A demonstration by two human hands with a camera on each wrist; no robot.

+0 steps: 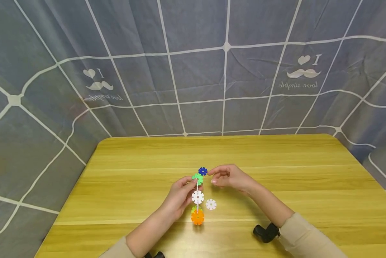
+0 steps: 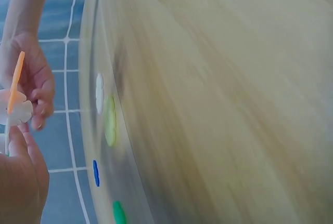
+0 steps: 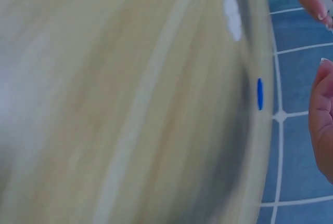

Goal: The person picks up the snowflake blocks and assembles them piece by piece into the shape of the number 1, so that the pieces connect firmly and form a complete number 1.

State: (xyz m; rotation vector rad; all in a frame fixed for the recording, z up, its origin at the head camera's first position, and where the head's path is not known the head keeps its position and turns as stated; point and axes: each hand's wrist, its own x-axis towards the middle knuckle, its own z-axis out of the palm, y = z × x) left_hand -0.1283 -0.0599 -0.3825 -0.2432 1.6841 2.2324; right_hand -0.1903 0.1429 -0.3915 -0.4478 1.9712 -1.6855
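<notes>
My left hand (image 1: pixel 180 196) pinches a joined piece of notched discs, with a white disc (image 1: pixel 198 197) facing up, an orange disc (image 1: pixel 197 217) at its near end and thin edge-on parts between. In the left wrist view the orange disc (image 2: pixel 16 82) stands edge-on against white ones. Just right of the fingertips my right hand (image 1: pixel 231 178) hovers, index finger extended, other fingers loosely bent, holding nothing. Its index tip is beside a blue disc (image 1: pixel 203 171); whether they touch I cannot tell. A green disc (image 1: pixel 198 178) appears at my left thumb tip, partly covered.
A loose white disc (image 1: pixel 211 204) lies right of the held piece, and a yellow-green disc (image 1: pixel 194 208) is partly hidden behind the orange one. A black object (image 1: pixel 265 233) is beside the right forearm on the wooden table (image 1: pixel 141 154). Grey curtains (image 1: pixel 199 79) surround the table.
</notes>
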